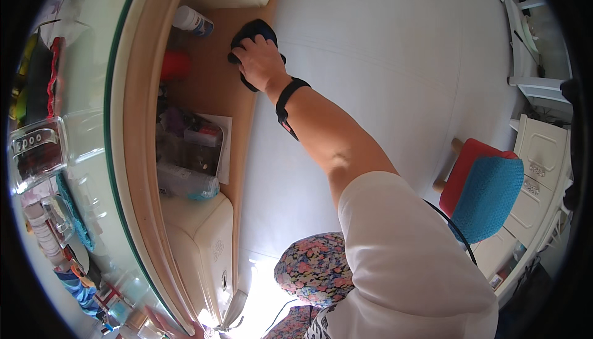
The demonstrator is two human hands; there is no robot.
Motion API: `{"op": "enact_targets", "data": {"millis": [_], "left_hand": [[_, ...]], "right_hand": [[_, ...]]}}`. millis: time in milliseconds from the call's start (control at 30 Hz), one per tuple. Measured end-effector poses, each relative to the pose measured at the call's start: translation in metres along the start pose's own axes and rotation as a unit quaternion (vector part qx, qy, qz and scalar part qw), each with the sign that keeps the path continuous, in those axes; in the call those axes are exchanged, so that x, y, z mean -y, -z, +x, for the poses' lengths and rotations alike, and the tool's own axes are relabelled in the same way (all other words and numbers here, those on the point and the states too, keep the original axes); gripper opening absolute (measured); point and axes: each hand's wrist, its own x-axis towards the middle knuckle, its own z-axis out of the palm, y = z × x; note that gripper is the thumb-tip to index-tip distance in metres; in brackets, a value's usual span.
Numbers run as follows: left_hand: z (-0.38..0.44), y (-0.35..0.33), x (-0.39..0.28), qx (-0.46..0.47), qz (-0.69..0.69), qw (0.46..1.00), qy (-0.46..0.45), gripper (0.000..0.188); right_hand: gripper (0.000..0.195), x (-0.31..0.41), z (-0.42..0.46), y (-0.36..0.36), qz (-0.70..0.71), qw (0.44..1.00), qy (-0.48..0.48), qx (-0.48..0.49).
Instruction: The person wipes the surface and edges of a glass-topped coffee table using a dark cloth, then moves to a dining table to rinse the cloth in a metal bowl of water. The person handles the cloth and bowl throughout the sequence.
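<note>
My right hand point(261, 63), with a black band on the wrist, reaches to the lower wooden shelf point(208, 75). Its fingers are bent over a dark, soft-looking item point(255, 28) at the shelf's front edge; its kind is unclear. At the bottom left, part of my left hand point(198, 330) shows at the edge of the glass-topped table, largely cut off by the frame. A white bottle with a blue label point(193, 21) lies tilted beside the dark item, and a red object point(175, 65) is farther in on the shelf.
Also on the shelf are a clear plastic bottle point(190, 182) and a sheet of paper point(226, 149). Cream drawer units point(215, 251) flank it. The glass tabletop point(88, 121) holds many small items. On the right stand a stool with a red seat and blue cloth point(486, 195) and white drawers point(542, 153).
</note>
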Motion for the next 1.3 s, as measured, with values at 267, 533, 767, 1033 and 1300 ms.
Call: {"op": "enact_targets", "data": {"millis": [267, 533, 767, 1033, 1300], "left_hand": [[0.009, 0.032, -0.057, -0.218, -0.043, 0.957, -0.189, 0.088], [-0.004, 0.035, -0.065, -0.247, -0.002, 0.950, -0.190, 0.090], [-0.001, 0.074, -0.101, -0.277, -0.073, 0.918, -0.274, 0.089], [0.000, 0.034, -0.058, -0.208, -0.057, 0.961, -0.174, 0.093], [0.010, 0.042, -0.049, -0.186, -0.086, 0.964, -0.172, 0.094]], "right_hand": [[0.057, 0.063, 0.001, -0.043, -0.064, 0.976, 0.152, 0.144], [0.054, -0.021, 0.026, -0.007, -0.089, 0.995, -0.036, 0.004], [0.056, -0.016, 0.047, -0.009, -0.041, 0.998, 0.045, -0.024], [0.065, 0.000, 0.085, -0.033, -0.071, 0.997, 0.007, 0.037], [0.040, -0.062, -0.007, 0.009, 0.008, 0.999, -0.005, -0.032]]}}
